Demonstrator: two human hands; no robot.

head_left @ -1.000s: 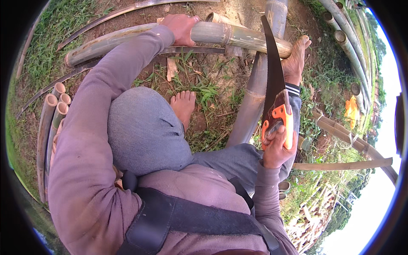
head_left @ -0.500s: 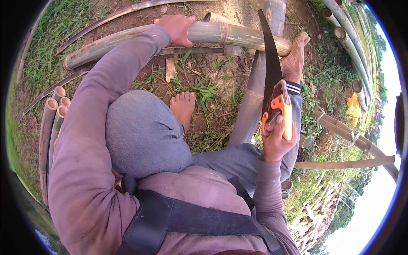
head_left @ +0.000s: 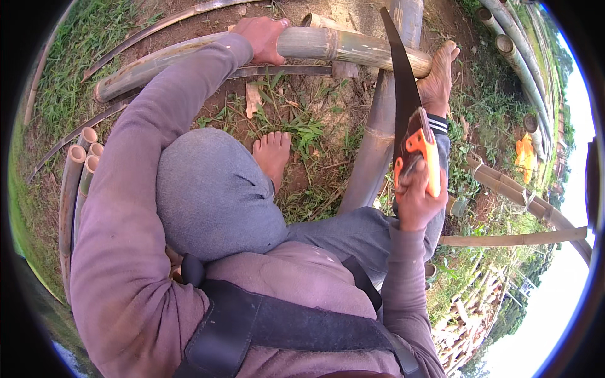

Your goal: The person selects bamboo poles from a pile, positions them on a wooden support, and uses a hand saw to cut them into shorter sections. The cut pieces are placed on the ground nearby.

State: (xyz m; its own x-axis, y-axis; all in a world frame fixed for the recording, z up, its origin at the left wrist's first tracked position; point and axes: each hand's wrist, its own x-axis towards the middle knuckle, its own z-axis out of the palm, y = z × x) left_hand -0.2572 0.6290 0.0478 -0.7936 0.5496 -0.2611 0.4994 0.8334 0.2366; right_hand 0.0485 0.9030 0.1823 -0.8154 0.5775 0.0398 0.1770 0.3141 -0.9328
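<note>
A thick bamboo pole (head_left: pixel 309 45) lies crosswise in front of me, its right end over another bamboo pole (head_left: pixel 373 138) that runs away from me. My left hand (head_left: pixel 261 39) is wrapped over the crosswise pole near its middle. In my right hand (head_left: pixel 421 195) is a hand saw (head_left: pixel 406 88) with an orange handle and a long dark curved blade. The blade points away from me and passes across the pole close to its right end; whether its teeth touch the bamboo I cannot tell. My bare right foot (head_left: pixel 439 75) presses against that end.
Short bamboo tubes (head_left: pixel 77 154) stand bundled at the left. Split bamboo strips (head_left: pixel 145 34) lie on the ground beyond the pole. Long bamboo poles (head_left: pixel 520 63) are stacked at the far right, near an orange cloth or bag (head_left: pixel 524 157). Cut bamboo pieces (head_left: pixel 469 321) are heaped at the lower right.
My right hand has moved slightly right and nearer to me, and the saw with it, its blade still across the pole. My left hand keeps its place on the bamboo.
</note>
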